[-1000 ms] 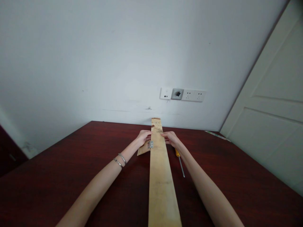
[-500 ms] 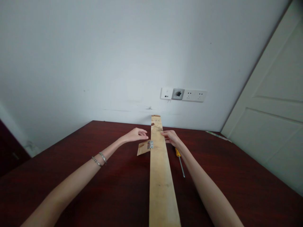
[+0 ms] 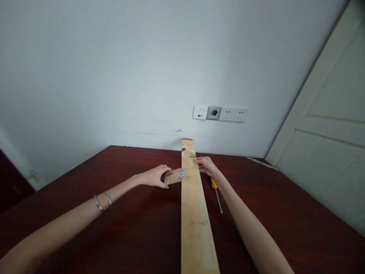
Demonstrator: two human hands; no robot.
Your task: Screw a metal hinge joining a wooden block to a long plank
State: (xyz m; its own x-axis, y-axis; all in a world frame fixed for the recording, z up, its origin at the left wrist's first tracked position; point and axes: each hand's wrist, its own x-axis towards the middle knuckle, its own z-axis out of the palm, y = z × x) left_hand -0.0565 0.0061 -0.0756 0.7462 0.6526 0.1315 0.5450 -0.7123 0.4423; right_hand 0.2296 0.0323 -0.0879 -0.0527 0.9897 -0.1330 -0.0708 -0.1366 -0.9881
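A long pale wooden board (image 3: 194,213) runs away from me across the table. On its left edge a small metal hinge (image 3: 181,174) joins it to a short wooden piece (image 3: 172,177). My left hand (image 3: 155,176) grips the outer end of that short piece between thumb and fingers. At the board's right edge, my right hand (image 3: 205,165) pinches the board, thumb and fingertips against its side. Just below the right hand lies a screwdriver (image 3: 217,194) with a yellow handle, its shaft pointing toward me.
The dark red table (image 3: 128,236) meets a white wall (image 3: 142,76) at the back. Sockets and switches (image 3: 219,113) are set in the wall. A thin printed strip (image 3: 261,163) lies at the table's back right, near a white panelled door (image 3: 327,125).
My left hand has moved left and down from beside the board and taken hold of the short hinged piece, which now lies flatter, level with the board. My right hand stays put.
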